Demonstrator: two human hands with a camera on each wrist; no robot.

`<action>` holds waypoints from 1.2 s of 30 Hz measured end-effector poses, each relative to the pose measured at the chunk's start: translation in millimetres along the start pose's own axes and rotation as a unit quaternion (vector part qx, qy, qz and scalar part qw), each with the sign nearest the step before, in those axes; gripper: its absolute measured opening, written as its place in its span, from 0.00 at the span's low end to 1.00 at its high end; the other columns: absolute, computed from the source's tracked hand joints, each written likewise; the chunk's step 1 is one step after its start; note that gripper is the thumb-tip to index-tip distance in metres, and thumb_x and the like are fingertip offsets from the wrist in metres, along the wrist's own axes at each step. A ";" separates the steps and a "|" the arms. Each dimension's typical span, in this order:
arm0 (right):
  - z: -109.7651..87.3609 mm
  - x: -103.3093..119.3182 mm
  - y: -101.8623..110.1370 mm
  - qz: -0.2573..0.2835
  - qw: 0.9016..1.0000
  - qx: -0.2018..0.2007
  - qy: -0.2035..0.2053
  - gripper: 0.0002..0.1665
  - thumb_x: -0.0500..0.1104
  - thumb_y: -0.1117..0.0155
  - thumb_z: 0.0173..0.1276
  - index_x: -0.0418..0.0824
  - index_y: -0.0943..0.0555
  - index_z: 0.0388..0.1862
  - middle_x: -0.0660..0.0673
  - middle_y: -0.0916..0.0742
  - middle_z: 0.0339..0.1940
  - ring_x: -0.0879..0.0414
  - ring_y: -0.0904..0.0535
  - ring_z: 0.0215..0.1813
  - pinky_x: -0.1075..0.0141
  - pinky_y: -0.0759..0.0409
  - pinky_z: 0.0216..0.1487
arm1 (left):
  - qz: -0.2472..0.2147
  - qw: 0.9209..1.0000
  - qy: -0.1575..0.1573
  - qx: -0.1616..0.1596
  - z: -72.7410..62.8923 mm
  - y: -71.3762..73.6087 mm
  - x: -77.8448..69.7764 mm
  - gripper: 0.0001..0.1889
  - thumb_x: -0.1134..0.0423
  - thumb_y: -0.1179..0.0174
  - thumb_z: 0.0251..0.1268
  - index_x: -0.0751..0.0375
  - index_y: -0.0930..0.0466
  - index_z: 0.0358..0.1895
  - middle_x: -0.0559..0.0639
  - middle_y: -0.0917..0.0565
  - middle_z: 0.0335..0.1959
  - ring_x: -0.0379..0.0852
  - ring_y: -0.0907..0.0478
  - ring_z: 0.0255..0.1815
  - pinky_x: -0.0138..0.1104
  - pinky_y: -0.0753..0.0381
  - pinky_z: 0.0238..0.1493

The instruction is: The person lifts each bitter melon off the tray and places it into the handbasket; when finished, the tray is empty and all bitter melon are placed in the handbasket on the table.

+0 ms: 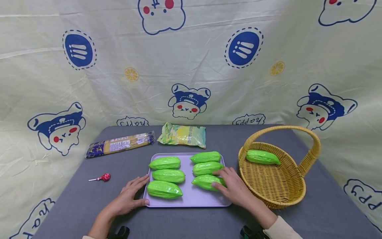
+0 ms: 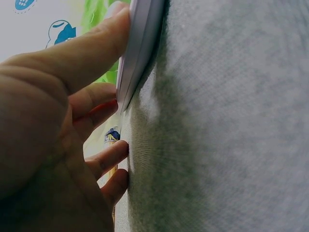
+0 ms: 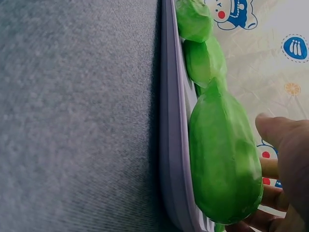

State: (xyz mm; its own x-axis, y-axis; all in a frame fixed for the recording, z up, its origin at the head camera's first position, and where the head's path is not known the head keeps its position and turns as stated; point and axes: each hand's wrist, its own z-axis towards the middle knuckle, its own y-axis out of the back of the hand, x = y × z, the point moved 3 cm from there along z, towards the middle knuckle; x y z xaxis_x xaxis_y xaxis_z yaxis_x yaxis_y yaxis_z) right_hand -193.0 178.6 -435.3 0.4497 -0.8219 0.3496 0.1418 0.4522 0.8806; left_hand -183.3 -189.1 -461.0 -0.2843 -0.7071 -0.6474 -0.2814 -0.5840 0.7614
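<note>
Several green ridged gourds lie in two columns on a lilac tray (image 1: 188,196). My left hand (image 1: 128,196) is at the tray's left edge, its thumb over the rim and its other fingers spread beside it. In the left wrist view the thumb (image 2: 96,43) rests at the rim. Over the nearest gourd of the right column (image 1: 206,182) is my right hand (image 1: 235,187), thumb on the near side and fingers on the far side. The right wrist view shows that gourd (image 3: 224,154) on the tray, with a gap between it and the thumb.
A wicker basket (image 1: 250,184) with a tall handle stands right of the tray, one gourd (image 1: 262,157) inside. Behind the tray lie a packet of noodles (image 1: 120,144) and a yellow-green packet (image 1: 183,135). On the left is a red lollipop (image 1: 105,177). A printed cloth hangs behind.
</note>
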 end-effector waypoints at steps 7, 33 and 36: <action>2.1 -1.4 -0.7 0.008 1.000 -0.001 -0.014 0.18 0.51 0.35 0.62 0.43 0.19 0.47 0.49 0.18 0.41 0.58 0.28 0.43 0.63 0.28 0.43 | -0.001 1.000 -0.003 0.000 0.0 -0.4 0.7 0.43 0.46 0.35 0.54 0.59 0.41 0.71 0.59 0.40 0.74 0.69 0.50 0.73 0.69 0.51 0.63; -8.3 6.9 -2.1 -0.001 0.997 0.073 0.020 0.28 0.56 0.31 0.55 0.43 0.21 0.52 0.50 0.18 0.47 0.56 0.24 0.49 0.58 0.24 0.50 | 0.001 1.000 -0.009 -0.003 -0.6 0.8 -1.2 0.42 0.47 0.35 0.54 0.60 0.40 0.71 0.59 0.40 0.73 0.70 0.49 0.72 0.70 0.51 0.62; -9.3 9.0 2.8 -0.002 0.997 0.073 0.014 0.29 0.56 0.30 0.54 0.44 0.21 0.52 0.51 0.18 0.47 0.58 0.25 0.48 0.61 0.25 0.47 | 0.003 1.000 -0.008 0.001 -0.4 0.5 -0.4 0.42 0.47 0.35 0.54 0.59 0.40 0.71 0.59 0.40 0.73 0.70 0.49 0.73 0.70 0.51 0.63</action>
State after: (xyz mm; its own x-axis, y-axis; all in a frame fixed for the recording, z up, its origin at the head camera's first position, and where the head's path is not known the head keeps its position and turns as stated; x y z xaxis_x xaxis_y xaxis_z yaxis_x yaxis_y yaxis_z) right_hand -180.4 175.7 -432.8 0.4738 -0.8127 0.3391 0.0139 0.3920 0.9199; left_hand -183.0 -189.3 -460.4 -0.2996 -0.7041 -0.6438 -0.2810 -0.5797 0.7648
